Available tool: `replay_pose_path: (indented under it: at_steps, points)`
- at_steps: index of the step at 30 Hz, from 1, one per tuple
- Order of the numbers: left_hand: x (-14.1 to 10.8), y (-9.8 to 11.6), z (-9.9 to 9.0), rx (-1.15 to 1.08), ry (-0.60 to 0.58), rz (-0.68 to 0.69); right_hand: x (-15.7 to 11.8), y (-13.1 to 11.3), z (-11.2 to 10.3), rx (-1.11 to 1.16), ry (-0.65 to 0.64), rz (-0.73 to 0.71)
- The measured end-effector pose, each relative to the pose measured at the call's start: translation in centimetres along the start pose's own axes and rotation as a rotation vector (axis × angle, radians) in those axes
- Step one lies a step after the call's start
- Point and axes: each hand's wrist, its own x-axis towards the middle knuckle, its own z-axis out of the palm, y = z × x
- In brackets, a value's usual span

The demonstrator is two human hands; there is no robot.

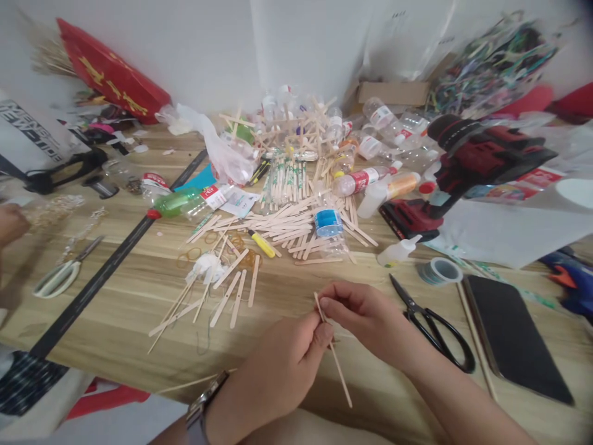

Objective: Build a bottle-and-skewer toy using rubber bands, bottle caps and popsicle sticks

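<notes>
Between my hands, near the front of the table, a thin wooden stick (340,372) slants down to the right. My left hand (290,349), with a watch on its wrist, pinches it around the middle between thumb and fingers. The fingertips of my right hand (364,312) are closed at the stick's upper part; whether they also hold something smaller is hidden. Left of my hands lie several loose craft sticks (238,300) and thin skewers (173,309) beside a white crumpled bundle (206,269). Black-handled scissors (435,330) rest to the right of my right hand.
Behind lie a heap of craft sticks (287,222), a yellow cutter (262,243) and plastic bottles (364,180). At right are a red-black cordless drill (463,173), a glue bottle (398,250), a spool (440,272) and a phone (514,334). Another person's hand (12,224) shows at far left, near white-handled scissors (58,278).
</notes>
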Motion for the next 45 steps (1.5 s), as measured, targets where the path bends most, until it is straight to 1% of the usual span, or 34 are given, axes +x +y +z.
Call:
replay_pose_path:
  at_steps: [4,9,11,16,22,27,31,34,39,40,43,45]
  points:
    - [-0.2,0.2,0.0,0.056,-0.014,-0.015,-0.1,0.1,0.1,-0.032,0.032,-0.034]
    - [-0.1,0.5,0.1,0.065,-0.039,-0.004,-0.3,0.1,0.5,-0.199,0.126,-0.177]
    - [0.0,0.5,0.1,0.076,-0.045,-0.014,-0.3,0.1,0.7,-0.233,0.143,-0.210]
    - [-0.1,0.2,0.1,0.092,-0.031,-0.017,-0.2,0.6,0.9,-0.263,0.158,-0.243]
    - [-0.2,0.3,-0.5,0.005,-0.069,-0.039,0.0,1.1,0.7,-0.259,0.198,-0.294]
    - [-0.2,0.2,-0.8,-0.032,-0.066,-0.049,0.2,1.4,0.5,-0.215,0.246,-0.257]
    - [-0.3,0.0,-0.8,-0.105,-0.118,-0.085,0.3,1.9,-0.1,-0.177,0.337,-0.168]
    - [-0.4,0.0,-0.8,-0.120,-0.130,-0.090,0.2,2.1,-0.5,-0.213,0.381,-0.139]
    - [-0.2,0.5,-0.9,-0.042,-0.123,-0.076,-0.5,1.5,-0.1,-0.276,0.387,-0.153]
    - [-0.2,0.6,-0.9,-0.019,-0.110,-0.078,-0.7,1.3,0.0,-0.274,0.363,-0.158]
    - [-0.1,0.8,-0.8,0.044,-0.085,-0.066,-0.9,0.9,0.2,-0.248,0.236,-0.158]
    - [-0.2,0.8,-0.7,0.067,-0.081,-0.045,-1.0,0.8,0.2,-0.242,0.182,-0.146]
